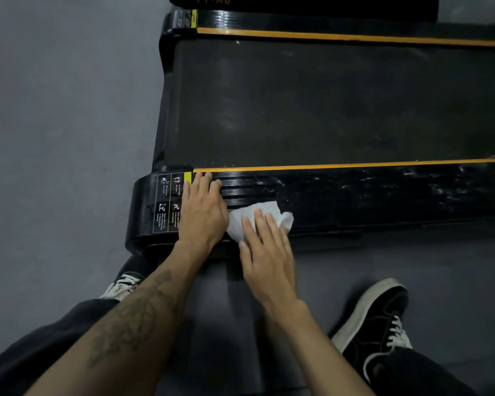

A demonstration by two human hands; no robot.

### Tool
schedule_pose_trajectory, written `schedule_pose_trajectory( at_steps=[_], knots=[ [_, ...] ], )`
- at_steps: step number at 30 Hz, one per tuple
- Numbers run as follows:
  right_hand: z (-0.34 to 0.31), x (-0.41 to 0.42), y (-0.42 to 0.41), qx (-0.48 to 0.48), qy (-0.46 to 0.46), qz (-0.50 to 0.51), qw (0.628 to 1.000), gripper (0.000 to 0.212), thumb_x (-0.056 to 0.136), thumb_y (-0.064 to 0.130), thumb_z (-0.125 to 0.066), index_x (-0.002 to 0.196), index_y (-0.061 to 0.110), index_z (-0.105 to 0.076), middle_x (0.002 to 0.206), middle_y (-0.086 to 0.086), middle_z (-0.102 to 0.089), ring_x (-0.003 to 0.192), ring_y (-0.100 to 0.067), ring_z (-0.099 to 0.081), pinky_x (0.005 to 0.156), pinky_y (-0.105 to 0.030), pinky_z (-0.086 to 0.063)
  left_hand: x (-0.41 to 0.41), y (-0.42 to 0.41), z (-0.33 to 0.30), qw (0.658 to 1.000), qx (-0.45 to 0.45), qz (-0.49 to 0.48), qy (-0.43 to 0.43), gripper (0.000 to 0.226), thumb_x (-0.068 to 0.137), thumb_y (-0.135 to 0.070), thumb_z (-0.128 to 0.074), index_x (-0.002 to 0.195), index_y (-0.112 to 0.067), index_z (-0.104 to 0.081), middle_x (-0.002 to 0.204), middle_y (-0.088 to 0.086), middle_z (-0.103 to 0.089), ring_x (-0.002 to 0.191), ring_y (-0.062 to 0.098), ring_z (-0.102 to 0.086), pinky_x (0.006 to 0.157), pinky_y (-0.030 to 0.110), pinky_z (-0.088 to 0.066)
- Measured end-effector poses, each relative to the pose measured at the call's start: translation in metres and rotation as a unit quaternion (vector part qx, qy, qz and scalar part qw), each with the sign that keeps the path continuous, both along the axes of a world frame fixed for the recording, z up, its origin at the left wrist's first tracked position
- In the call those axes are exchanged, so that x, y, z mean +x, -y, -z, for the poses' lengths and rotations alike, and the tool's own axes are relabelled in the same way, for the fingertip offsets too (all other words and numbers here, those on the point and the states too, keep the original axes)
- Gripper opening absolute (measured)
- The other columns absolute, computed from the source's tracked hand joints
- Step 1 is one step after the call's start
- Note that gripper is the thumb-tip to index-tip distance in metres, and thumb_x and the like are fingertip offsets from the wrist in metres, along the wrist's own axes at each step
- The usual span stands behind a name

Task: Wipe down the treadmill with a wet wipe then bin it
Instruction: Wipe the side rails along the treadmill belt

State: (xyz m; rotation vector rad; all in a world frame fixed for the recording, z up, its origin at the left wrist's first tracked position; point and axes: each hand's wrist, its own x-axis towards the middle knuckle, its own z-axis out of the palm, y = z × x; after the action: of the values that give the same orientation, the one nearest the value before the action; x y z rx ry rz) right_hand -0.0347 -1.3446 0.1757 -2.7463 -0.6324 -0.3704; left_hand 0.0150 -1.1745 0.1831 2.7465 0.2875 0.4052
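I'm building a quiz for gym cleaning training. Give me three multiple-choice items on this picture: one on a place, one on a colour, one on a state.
1. Where does the wipe lie?
A. on the near side rail
B. on the belt
C. on the floor

2. What colour is the stripe between the rail and the belt?
A. white
B. orange-yellow
C. blue

3. How does the right hand meet the wipe?
A. straight fingers press on it
B. it hangs clear of it
C. it balls it in a fist

Answers: 1 A, the white wipe sits on the rail beside the left hand. 2 B, the line is orange-yellow. 3 A, the fingers lie flat over it.
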Motion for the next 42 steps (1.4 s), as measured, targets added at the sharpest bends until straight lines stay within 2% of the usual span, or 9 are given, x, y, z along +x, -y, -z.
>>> schedule_pose_trajectory(
  at_steps=[4, 6, 10, 16, 22, 26, 31, 36, 42],
  knots=[
    [0.001, 0.01, 0.02, -0.001, 0.014, 0.045, 0.999, 0.052, 0.1, 0.032, -0.042, 0.148, 0.015, -0.054, 0.157, -0.013, -0.045, 0.147, -0.032, -0.039, 0.117, -0.05, -0.035, 0.005, 0.008, -0.005, 1.0, 0.013, -0.017, 0.01, 0.025, 0.095, -0.016, -0.037, 0.104, -0.004, -0.057, 0.11, 0.015, -0.055, 0.108, 0.036, -0.053, 0.101, 0.055, -0.045],
    [0.0, 0.001, 0.016, 0.006, 0.009, 0.06, 0.998, 0.053, 0.1, 0.033, -0.042, 0.146, 0.011, -0.055, 0.155, -0.017, -0.047, 0.146, -0.034, -0.041, 0.116, -0.051, -0.039, 0.005, 0.01, -0.006, 1.0, 0.025, -0.011, 0.014, 0.022, 0.097, -0.019, -0.038, 0.101, -0.005, -0.055, 0.106, 0.015, -0.054, 0.105, 0.035, -0.051, 0.101, 0.053, -0.045],
    [-0.001, 0.013, 0.012, 0.001, 0.012, 0.003, 1.0, 0.052, 0.099, 0.032, -0.043, 0.146, 0.014, -0.055, 0.155, -0.012, -0.049, 0.146, -0.03, -0.043, 0.117, -0.047, -0.035, 0.004, 0.013, 0.0, 0.999, 0.052, 0.003, 0.002, 0.035, 0.098, -0.024, -0.037, 0.115, -0.002, -0.058, 0.123, 0.02, -0.055, 0.123, 0.039, -0.05, 0.111, 0.053, -0.039],
    [-0.004, 0.012, 0.025, -0.025, 0.003, 0.056, 0.998, 0.055, 0.099, 0.036, -0.04, 0.147, 0.013, -0.055, 0.155, -0.015, -0.047, 0.146, -0.034, -0.041, 0.118, -0.051, -0.036, 0.003, 0.013, -0.003, 0.999, 0.032, 0.039, -0.001, 0.056, 0.097, -0.03, -0.032, 0.14, -0.002, -0.056, 0.151, 0.019, -0.05, 0.146, 0.036, -0.04, 0.121, 0.055, -0.03],
    [-0.006, 0.024, 0.017, -0.02, 0.013, 0.004, 1.0, 0.052, 0.099, 0.036, -0.042, 0.144, 0.014, -0.057, 0.152, -0.014, -0.052, 0.143, -0.034, -0.045, 0.116, -0.052, -0.039, 0.003, 0.014, -0.001, 0.999, 0.035, 0.041, -0.006, 0.056, 0.099, -0.03, -0.031, 0.143, -0.004, -0.054, 0.154, 0.019, -0.047, 0.149, 0.034, -0.037, 0.124, 0.052, -0.028],
    [-0.001, 0.031, 0.029, -0.05, 0.026, -0.033, 0.998, 0.054, 0.101, 0.038, -0.042, 0.15, 0.018, -0.051, 0.158, -0.011, -0.045, 0.148, -0.032, -0.038, 0.12, -0.049, -0.028, 0.005, 0.014, 0.002, 0.999, 0.04, 0.036, -0.001, 0.055, 0.099, -0.03, -0.032, 0.143, -0.006, -0.055, 0.155, 0.018, -0.047, 0.149, 0.033, -0.037, 0.123, 0.052, -0.028],
    [-0.001, 0.022, 0.026, -0.008, 0.017, 0.022, 1.0, 0.054, 0.1, 0.037, -0.043, 0.147, 0.013, -0.055, 0.155, -0.013, -0.049, 0.146, -0.033, -0.041, 0.117, -0.051, -0.035, 0.005, 0.014, 0.003, 0.999, 0.045, 0.028, 0.002, 0.054, 0.098, -0.028, -0.034, 0.143, -0.007, -0.055, 0.154, 0.017, -0.048, 0.149, 0.032, -0.037, 0.123, 0.052, -0.029],
    [-0.002, 0.031, 0.012, -0.026, 0.01, -0.037, 0.999, 0.057, 0.099, 0.036, -0.042, 0.15, 0.014, -0.051, 0.16, -0.009, -0.042, 0.15, -0.028, -0.036, 0.12, -0.052, -0.027, 0.008, 0.014, -0.001, 0.999, 0.04, 0.03, 0.005, 0.053, 0.098, -0.028, -0.034, 0.142, -0.007, -0.056, 0.154, 0.018, -0.048, 0.149, 0.033, -0.037, 0.124, 0.052, -0.028],
    [-0.006, 0.017, 0.012, 0.016, -0.029, 0.035, 0.999, 0.053, 0.103, 0.038, -0.038, 0.149, 0.015, -0.053, 0.158, -0.011, -0.045, 0.15, -0.029, -0.035, 0.121, -0.053, -0.03, 0.005, 0.014, 0.0, 0.999, 0.035, 0.025, -0.002, 0.05, 0.098, -0.026, -0.039, 0.142, -0.007, -0.055, 0.154, 0.017, -0.048, 0.149, 0.033, -0.037, 0.124, 0.052, -0.027]
  ],
)
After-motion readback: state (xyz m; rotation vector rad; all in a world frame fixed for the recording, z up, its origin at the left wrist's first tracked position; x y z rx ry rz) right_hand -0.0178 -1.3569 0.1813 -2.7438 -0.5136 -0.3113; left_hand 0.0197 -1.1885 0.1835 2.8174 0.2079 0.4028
